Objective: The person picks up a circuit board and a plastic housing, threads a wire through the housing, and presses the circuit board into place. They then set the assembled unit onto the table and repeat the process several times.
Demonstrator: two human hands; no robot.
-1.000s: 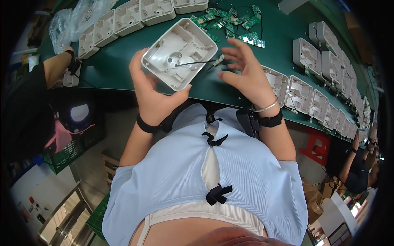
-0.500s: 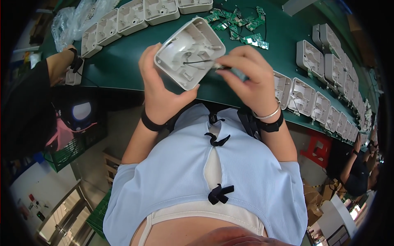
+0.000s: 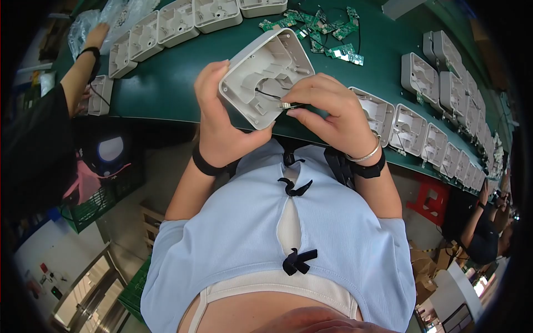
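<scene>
My left hand (image 3: 217, 125) grips a white plastic housing (image 3: 265, 72) by its left side, thumb at the near corner. It is tilted, its open hollow side facing me, with posts and ribs inside. My right hand (image 3: 333, 105) pinches a small circuit board (image 3: 286, 105) at the housing's near right edge. From the board a thin black cable (image 3: 267, 95) runs to the round part of the housing. My fingers hide much of the board. Both hands are just over the near edge of the green table (image 3: 166, 83).
Several similar housings (image 3: 177, 25) line the far left; more (image 3: 409, 130) stand in rows at right. Green circuit boards (image 3: 319, 33) with black cables lie loose beyond my hands. At left, a co-worker's hand (image 3: 97, 36) reaches to a clear plastic bag (image 3: 83, 33), near another housing (image 3: 100, 95).
My right hand has brought the board left and nearer, against the housing's edge. The housing has shifted slightly right and toward me. The co-worker's arm has stretched out to the plastic bag.
</scene>
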